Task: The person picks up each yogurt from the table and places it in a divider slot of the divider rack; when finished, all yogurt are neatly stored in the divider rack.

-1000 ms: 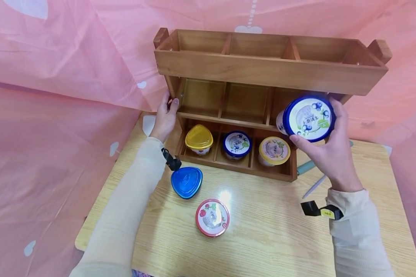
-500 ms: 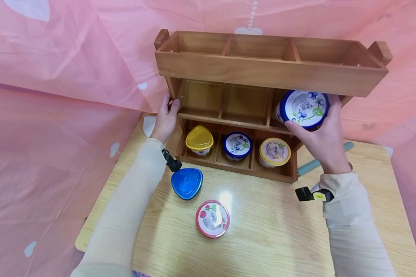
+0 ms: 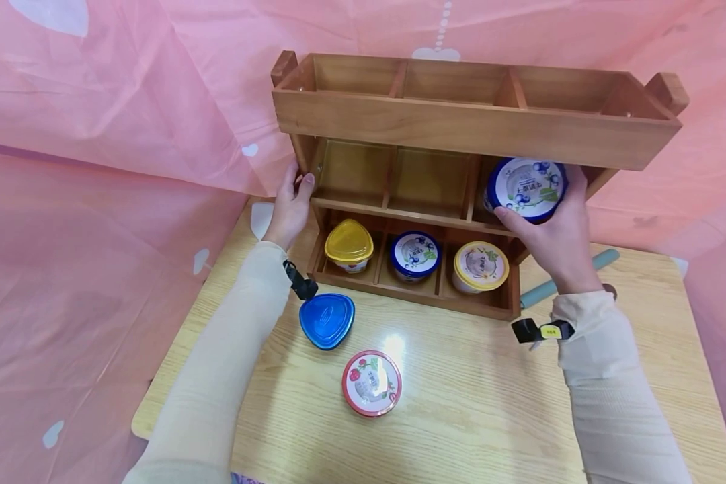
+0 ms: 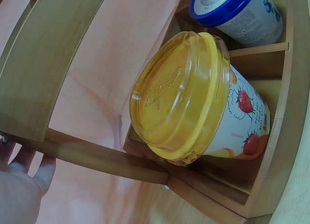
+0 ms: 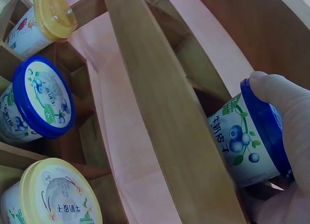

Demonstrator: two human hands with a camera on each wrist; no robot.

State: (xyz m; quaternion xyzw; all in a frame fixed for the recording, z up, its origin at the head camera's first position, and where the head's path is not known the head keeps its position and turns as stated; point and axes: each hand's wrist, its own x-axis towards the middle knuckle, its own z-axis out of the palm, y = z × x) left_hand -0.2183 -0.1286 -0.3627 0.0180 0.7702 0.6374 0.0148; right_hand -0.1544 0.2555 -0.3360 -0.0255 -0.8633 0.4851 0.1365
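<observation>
My right hand (image 3: 553, 232) grips a blue-lidded blueberry cup (image 3: 526, 189), tilted, at the mouth of the right compartment of the middle shelf of a wooden rack (image 3: 472, 124). In the right wrist view the same cup (image 5: 247, 139) sits partly behind a shelf rail, with my fingers (image 5: 286, 108) round its lid. My left hand (image 3: 290, 205) holds the rack's left side post. The bottom shelf holds a yellow triangular-lidded cup (image 3: 348, 245), a blue-lidded cup (image 3: 414, 255) and a yellow round-lidded cup (image 3: 480, 266).
On the wooden table (image 3: 460, 403) in front of the rack lie a blue triangular-lidded cup (image 3: 327, 320) and a red-rimmed strawberry cup (image 3: 372, 382). A teal handle (image 3: 565, 277) lies right of the rack. Pink sheeting (image 3: 97, 202) surrounds the table.
My right hand has carried the blueberry cup up and back from in front of the rack into the middle shelf's right compartment. My left hand has stayed on the post.
</observation>
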